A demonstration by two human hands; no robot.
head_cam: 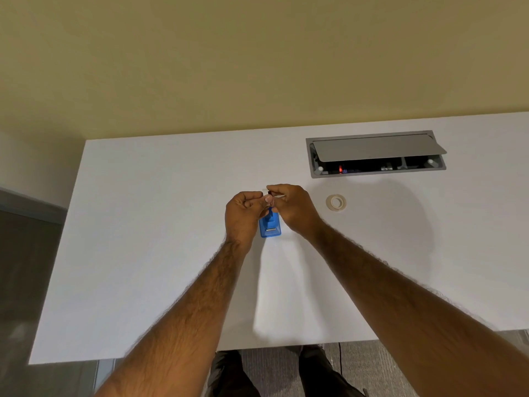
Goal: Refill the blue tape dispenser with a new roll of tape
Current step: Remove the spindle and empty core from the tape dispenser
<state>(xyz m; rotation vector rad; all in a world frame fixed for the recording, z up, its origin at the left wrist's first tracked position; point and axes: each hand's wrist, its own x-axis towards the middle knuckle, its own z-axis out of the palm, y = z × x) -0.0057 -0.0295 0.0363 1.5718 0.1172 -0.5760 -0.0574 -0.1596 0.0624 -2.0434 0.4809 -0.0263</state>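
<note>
The blue tape dispenser (270,228) stands on the white table (143,224), with its metal cutter end toward me. Just above its far end, my left hand (243,214) and my right hand (295,208) meet fingertip to fingertip. Both pinch a small whitish piece with a dark part (266,191); the fingers hide most of it, so I cannot tell what it is. My hands also cover the dispenser's far half. A roll of clear tape (336,202) lies flat on the table to the right of my right hand, apart from it.
A grey cable box (375,153) is set into the table at the back right, its lid propped half open, with a red light inside. The table's near edge runs above my legs. A beige wall stands behind the table.
</note>
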